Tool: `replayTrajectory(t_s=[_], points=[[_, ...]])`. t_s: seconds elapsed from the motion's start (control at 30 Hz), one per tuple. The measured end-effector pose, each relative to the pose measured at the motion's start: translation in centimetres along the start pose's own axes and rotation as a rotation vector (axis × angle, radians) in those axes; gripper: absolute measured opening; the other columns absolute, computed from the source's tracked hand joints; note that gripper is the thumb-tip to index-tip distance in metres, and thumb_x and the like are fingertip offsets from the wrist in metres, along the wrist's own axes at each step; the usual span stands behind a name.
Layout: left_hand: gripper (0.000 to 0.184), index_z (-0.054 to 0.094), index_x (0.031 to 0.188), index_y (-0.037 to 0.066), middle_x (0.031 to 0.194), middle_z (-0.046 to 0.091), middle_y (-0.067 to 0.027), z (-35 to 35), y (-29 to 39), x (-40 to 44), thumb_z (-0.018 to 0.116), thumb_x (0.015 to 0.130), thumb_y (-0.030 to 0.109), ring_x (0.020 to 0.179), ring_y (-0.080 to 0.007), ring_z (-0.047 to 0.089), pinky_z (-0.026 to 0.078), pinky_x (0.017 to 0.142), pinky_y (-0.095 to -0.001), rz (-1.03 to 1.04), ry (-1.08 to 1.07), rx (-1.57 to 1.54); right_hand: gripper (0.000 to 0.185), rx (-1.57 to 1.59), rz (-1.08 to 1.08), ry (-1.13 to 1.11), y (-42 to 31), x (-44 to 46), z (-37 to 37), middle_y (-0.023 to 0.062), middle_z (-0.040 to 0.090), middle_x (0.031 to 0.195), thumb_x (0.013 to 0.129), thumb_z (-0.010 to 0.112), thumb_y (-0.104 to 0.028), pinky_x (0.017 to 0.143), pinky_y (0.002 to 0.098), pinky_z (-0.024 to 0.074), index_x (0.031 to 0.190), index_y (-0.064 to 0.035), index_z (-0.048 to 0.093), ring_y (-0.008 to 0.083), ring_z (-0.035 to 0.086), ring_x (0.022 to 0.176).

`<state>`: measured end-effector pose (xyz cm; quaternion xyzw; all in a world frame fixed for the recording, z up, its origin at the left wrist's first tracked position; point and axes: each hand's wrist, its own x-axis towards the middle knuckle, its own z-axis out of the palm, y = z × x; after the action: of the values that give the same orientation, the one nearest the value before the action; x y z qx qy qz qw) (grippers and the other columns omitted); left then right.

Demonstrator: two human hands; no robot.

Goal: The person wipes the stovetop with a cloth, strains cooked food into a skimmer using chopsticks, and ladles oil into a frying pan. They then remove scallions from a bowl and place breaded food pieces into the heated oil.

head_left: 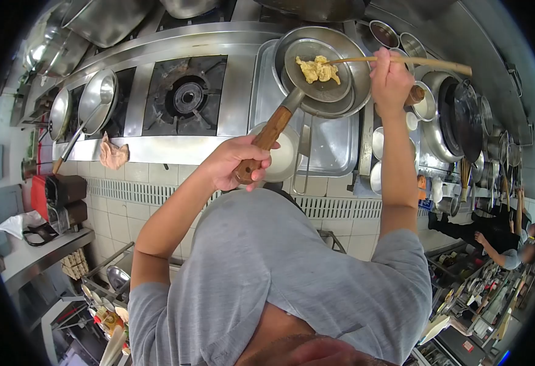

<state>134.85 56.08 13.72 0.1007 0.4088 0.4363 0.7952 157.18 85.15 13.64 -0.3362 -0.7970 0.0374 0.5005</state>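
Observation:
My left hand [240, 163] is wrapped round the thick wooden handle of a strainer [291, 99]. The strainer's round head sits over a wide metal bowl [360, 73], and yellow pieces of food [318, 70] that look like cooked egg lie in it. Closed on long wooden chopsticks [429, 61], my right hand [391, 78] is to the right of the bowl. The chopstick tips touch the yellow food. Whether the strainer head rests on the bowl or hangs above it, I cannot tell.
A metal tray [334, 160] lies under the bowl. To the left are a gas burner [188, 94] and a pan with a ladle [98, 97]. A cloth [114, 152] hangs at the counter edge. Pots stand at right; a co-worker [493, 235] is farther right.

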Motion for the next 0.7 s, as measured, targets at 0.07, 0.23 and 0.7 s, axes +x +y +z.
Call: replayTrajectory(t_s=[0.07,0.23,0.7], points=[[0.050,0.048,0.134,-0.005,0.078,0.055,-0.0028,0.0,0.0,0.0,0.063,0.090,0.011,0.053,-0.0111,0.054,0.047,0.038,-0.0297,-0.001,-0.003,0.000,0.025,0.062,0.072,-0.012,-0.2,0.3,0.4,0.0108,0.066,0.065,0.100,0.062,-0.025,0.054,0.0375,0.0517,0.087,-0.0048,0.067,0.0291,0.067,0.058],[0.050,0.048,0.134,-0.005,0.077,0.055,-0.0030,0.0,-0.1,0.0,0.063,0.089,0.011,0.053,-0.0112,0.054,0.047,0.038,-0.0292,0.010,0.002,-0.011,0.028,-0.079,0.001,0.075,0.2,0.5,-1.6,0.0083,0.070,0.070,0.102,0.058,-0.028,0.057,0.0375,0.0546,0.089,-0.0056,0.069,0.0264,0.069,0.060],[0.052,0.048,0.135,-0.007,0.077,0.056,-0.0031,0.3,0.1,0.0,0.064,0.089,0.011,0.053,-0.0106,0.053,0.046,0.038,-0.0294,0.008,0.009,0.001,0.015,-0.021,-0.156,-0.097,-1.7,-3.2,-0.5,0.0121,0.068,0.076,0.097,0.063,-0.017,0.056,0.0409,0.0507,0.090,-0.0036,0.066,0.0311,0.066,0.064]])
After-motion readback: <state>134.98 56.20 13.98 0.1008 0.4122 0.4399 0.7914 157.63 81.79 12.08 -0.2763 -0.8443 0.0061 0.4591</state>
